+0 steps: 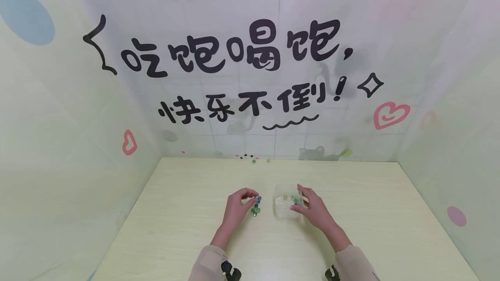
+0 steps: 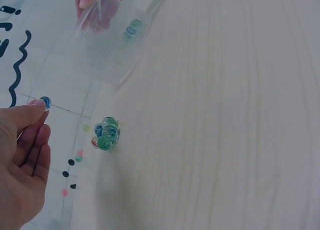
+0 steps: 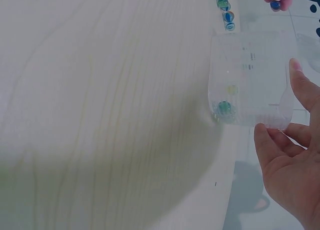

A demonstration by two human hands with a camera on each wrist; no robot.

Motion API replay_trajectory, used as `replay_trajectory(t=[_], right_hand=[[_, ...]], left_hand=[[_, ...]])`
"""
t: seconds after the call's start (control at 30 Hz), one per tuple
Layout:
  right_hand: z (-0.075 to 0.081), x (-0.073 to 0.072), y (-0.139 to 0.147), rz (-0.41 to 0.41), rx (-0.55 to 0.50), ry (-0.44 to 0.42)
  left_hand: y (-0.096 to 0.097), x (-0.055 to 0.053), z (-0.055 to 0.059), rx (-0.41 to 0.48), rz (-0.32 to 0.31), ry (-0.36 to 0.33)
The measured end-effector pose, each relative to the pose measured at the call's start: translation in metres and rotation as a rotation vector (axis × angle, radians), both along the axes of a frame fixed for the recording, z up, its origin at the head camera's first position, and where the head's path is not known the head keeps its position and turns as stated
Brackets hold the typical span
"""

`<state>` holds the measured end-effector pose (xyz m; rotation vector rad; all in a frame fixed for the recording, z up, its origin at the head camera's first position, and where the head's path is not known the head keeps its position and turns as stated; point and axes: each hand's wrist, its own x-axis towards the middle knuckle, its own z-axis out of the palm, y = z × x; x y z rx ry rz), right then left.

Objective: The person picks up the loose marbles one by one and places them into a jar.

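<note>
Blue swirled glass, round and glossy: one marble [image 2: 46, 103] is pinched at the thumb and fingertips of the left hand [image 1: 236, 207]. Just beside that hand lies a cluster [image 2: 107, 132] of at least five green and blue marbles on the finely grained, pale table [image 1: 390, 216]. The right hand [image 1: 316, 209] grips one clear, smooth plastic tub [image 1: 282, 212], round-cornered, with at least three beads of glass [image 2: 131, 30] inside. Two strays [image 1: 254, 161] sit well beyond both hands.
</note>
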<state>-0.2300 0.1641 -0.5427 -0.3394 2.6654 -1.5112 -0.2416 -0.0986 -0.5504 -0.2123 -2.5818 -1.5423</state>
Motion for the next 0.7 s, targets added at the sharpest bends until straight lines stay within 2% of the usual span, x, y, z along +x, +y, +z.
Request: replay_trajectory(t=[0.3, 0.53, 0.7], right_hand=[[0.002, 0.000, 0.000, 0.001, 0.000, 0.007], [0.005, -0.004, 0.000, -0.004, -0.002, 0.014], [0.002, 0.000, 0.000, -0.013, 0.000, -0.016]], left_hand=[[0.006, 0.002, 0.008, 0.011, -0.013, 0.001], [0.013, 0.000, 0.015, 0.019, -0.023, 0.033], [0.020, 0.005, 0.015, 0.022, -0.040, 0.015]])
